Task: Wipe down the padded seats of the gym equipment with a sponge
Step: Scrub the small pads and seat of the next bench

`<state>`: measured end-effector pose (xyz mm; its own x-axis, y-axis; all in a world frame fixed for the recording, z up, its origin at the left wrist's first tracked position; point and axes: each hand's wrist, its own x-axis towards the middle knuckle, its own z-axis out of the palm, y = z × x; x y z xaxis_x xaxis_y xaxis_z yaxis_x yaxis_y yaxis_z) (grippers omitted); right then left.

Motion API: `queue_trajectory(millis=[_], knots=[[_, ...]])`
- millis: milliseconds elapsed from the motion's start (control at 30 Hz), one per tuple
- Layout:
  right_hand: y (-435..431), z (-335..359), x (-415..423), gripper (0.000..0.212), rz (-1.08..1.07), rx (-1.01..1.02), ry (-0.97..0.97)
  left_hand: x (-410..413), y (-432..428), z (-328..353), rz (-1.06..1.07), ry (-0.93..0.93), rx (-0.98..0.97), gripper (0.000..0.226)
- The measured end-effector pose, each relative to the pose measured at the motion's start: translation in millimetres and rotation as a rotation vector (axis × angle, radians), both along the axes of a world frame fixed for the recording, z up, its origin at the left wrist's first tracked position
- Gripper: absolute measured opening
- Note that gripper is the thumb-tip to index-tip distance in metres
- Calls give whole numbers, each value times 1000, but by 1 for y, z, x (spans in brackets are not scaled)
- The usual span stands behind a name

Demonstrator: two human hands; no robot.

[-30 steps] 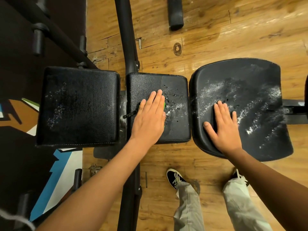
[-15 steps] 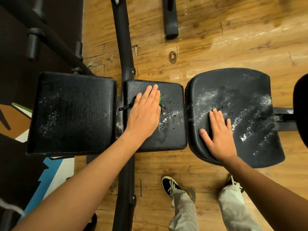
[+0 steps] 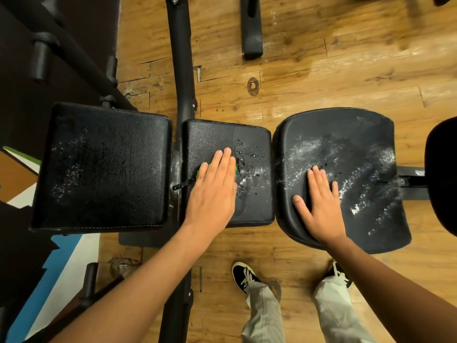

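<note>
Three black padded seats stand side by side: a large left pad (image 3: 103, 167), a small middle pad (image 3: 249, 149) and a rounded right seat (image 3: 358, 149) streaked with white foam. My left hand (image 3: 214, 189) lies flat with straight fingers on the middle pad, pressing a green sponge (image 3: 236, 169) of which only slivers show beside my fingers. Water drops and foam lie just right of that hand. On the right seat's near left part, my right hand (image 3: 321, 204) rests flat with fingers straight.
A black metal frame bar (image 3: 181, 70) runs between the left and middle pads over the wooden floor (image 3: 321, 78). Dark bars with handles (image 3: 42, 55) stand at the upper left. Another black pad (image 3: 442, 174) shows at the right edge. My shoes (image 3: 243, 274) stand below the seats.
My left hand has slid with the sponge back toward me on the middle pad. The right hand has stayed on the right seat. The view has shifted slightly.
</note>
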<state>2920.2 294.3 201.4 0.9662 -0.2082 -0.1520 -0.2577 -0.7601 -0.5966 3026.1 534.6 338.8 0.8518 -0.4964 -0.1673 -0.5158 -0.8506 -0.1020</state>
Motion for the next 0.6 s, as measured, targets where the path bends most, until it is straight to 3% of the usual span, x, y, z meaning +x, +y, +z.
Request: queue_trajectory(millis=[600], knots=[[2,-1,1,75,-8,-15,-1,50,-26,-12,71,-50,-36,58]])
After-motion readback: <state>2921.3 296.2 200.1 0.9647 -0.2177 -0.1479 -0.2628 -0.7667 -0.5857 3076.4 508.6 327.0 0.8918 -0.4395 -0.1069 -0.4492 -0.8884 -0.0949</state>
